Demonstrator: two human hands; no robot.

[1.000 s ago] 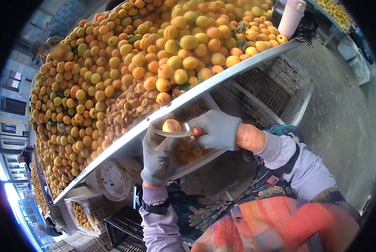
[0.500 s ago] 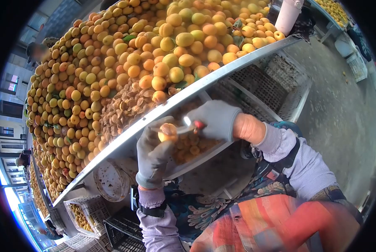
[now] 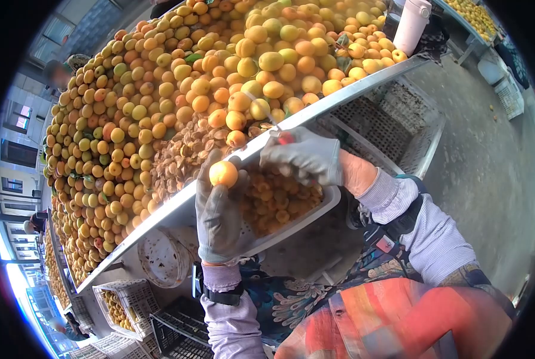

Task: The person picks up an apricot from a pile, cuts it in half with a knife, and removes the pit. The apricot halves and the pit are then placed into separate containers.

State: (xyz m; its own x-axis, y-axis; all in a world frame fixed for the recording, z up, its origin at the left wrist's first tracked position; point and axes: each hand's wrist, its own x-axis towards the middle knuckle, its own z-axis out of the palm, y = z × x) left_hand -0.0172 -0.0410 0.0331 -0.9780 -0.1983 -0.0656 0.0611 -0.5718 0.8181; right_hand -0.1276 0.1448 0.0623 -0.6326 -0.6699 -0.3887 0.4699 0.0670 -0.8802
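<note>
Head view, looking down, close range

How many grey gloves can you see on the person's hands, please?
2. One is on the left hand, which holds an apricot; the other is on the right hand, gripping a red-handled knife.

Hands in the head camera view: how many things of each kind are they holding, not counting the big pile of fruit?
apricot: 1, gripped in the gloved left hand
knife: 1, red-handled, in the gloved right hand
Total: 2
</note>
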